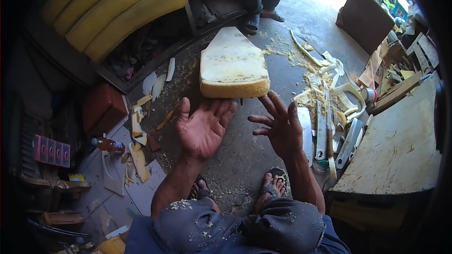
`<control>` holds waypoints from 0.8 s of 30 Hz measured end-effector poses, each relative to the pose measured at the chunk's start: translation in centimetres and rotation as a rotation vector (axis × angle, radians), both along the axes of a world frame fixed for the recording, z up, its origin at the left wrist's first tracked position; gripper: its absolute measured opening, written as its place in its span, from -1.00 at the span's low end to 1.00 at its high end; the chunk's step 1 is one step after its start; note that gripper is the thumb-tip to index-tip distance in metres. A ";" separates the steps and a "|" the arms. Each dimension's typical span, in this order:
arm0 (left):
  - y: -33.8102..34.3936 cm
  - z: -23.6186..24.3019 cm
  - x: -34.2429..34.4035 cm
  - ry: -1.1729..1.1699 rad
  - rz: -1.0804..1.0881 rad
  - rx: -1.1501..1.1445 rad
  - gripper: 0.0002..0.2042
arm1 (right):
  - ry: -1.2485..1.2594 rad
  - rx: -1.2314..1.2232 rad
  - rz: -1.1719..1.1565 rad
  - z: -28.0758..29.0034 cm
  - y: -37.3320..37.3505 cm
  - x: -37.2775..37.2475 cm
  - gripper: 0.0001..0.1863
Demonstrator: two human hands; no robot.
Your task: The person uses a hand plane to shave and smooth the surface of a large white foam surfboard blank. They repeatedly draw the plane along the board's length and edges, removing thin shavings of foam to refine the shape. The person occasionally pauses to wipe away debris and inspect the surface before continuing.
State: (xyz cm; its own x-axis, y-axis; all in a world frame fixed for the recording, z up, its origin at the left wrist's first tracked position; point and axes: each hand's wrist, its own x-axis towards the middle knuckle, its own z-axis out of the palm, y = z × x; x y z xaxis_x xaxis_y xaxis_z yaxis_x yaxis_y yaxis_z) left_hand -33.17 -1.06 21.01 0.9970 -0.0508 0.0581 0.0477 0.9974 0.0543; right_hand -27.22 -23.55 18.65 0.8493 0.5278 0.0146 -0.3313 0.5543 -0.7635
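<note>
A thick foam block [234, 61] is in front of me, its cream top specked with dark marks. It narrows toward the far end, and its near edge is a rough yellow cut face. My left hand [203, 127] is palm up, fingers stretched out at the block's near edge. My right hand [281, 129] has its fingers spread, with the fingertips at the near right corner. Neither hand wraps round the foam; what bears its underside is hidden. To the right on the floor lie a long knife [329, 134] and a flat metal strip [321, 131].
Foam offcuts [336, 68] and crumbs litter the floor on the right. On the left are a red-brown box [104, 108], a bottle [108, 145] and more scraps. A worn board [395, 141] stands at right. Beyond, another person's feet [252, 24] show beside yellow padded panels [134, 19].
</note>
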 end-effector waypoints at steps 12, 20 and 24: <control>-0.3 0.7 1.0 -0.033 -0.023 -0.065 -0.12 | -0.023 0.050 -0.052 -0.2 -0.3 0.3 -0.04; -0.3 1.2 1.2 -0.045 -0.006 -0.012 -0.11 | -0.209 -2.016 -0.441 -21.2 -14.9 6.5 -0.11; 0.3 0.2 0.3 0.023 -0.009 0.077 -0.17 | -0.021 -2.109 -0.359 -24.8 -17.9 2.2 0.01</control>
State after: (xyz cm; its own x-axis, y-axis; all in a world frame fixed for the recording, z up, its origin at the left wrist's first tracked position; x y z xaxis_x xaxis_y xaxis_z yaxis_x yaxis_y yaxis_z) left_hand -32.89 -0.73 21.24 0.9975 -0.0629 0.0311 0.0584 0.9898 0.1296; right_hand -25.03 -41.49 -6.16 0.8986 -0.3791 -0.2209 -0.4180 -0.8927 -0.1685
